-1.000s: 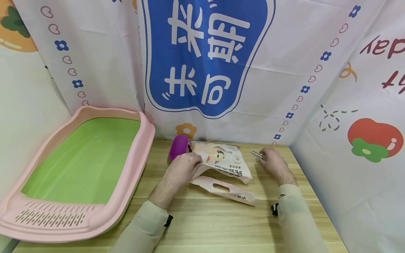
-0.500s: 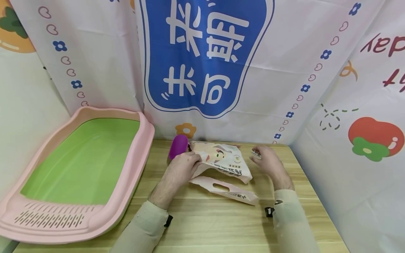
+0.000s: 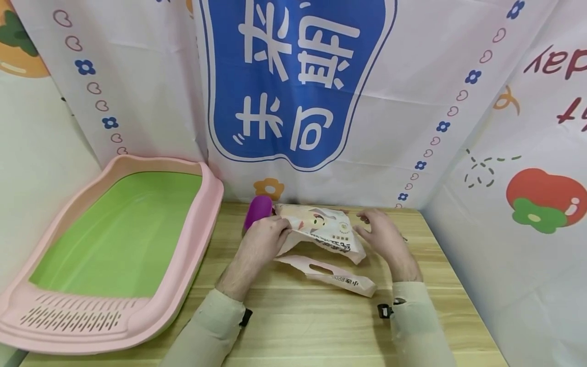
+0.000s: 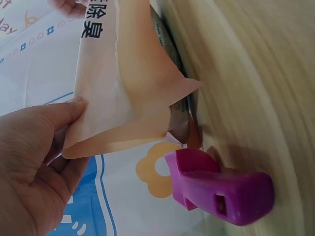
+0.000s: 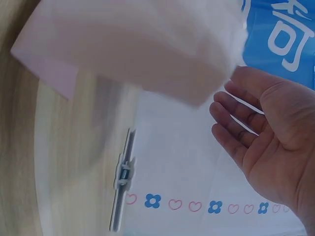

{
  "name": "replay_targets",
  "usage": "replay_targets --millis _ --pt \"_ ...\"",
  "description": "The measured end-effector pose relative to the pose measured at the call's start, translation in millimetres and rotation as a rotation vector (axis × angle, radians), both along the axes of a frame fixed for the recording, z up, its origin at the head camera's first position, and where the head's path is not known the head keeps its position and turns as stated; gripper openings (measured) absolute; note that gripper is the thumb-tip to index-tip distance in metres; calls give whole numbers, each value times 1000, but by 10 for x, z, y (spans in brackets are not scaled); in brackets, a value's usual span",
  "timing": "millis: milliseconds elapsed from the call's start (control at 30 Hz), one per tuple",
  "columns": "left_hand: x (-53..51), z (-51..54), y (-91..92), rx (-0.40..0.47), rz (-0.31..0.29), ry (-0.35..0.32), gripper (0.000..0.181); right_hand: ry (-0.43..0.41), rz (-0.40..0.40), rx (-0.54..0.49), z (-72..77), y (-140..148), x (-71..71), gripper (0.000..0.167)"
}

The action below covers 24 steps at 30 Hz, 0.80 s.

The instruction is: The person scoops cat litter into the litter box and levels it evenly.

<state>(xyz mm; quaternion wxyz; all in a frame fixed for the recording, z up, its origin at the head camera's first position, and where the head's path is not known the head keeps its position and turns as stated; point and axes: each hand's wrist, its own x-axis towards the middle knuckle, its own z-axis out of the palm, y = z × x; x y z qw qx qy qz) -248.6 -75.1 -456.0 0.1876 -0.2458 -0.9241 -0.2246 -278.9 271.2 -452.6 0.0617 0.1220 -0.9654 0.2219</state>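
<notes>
A white and pink printed bag (image 3: 321,229) with a cat face lies at the back of the table, its near end cut open. My left hand (image 3: 265,238) pinches the left corner of that open edge between thumb and fingers, as the left wrist view also shows. By the bag's right side is my right hand (image 3: 384,238), fingers loosely spread; its thumb is at the bag's edge, and whether it touches is unclear. A slim utility knife (image 5: 122,179) lies on the table beyond this hand, mostly hidden behind the wrist in the head view. The bag's contents are hidden.
A cut-off strip with a handle hole (image 3: 346,280) lies in front of the bag. Left of the bag is a purple scoop (image 4: 231,191). A large pink litter box (image 3: 208,204) with a green inside fills the table's left. Printed cloth walls surround the wooden table (image 3: 321,331).
My right hand has let go of the utility knife, leaving it on the table, and moved left to the bag's right side. My left hand keeps its pinch on the bag.
</notes>
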Motion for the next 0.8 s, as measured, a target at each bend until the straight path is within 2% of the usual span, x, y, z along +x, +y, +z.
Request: replay_targets --millis 233,633,800 --pt "-51 53 29 19 34 2 6 38 24 -17 33 -89 47 44" --pt "-142 125 59 40 47 27 8 78 83 -45 99 -212 131 39" --pt "-184 178 72 50 47 32 10 64 124 -55 125 -250 148 36"
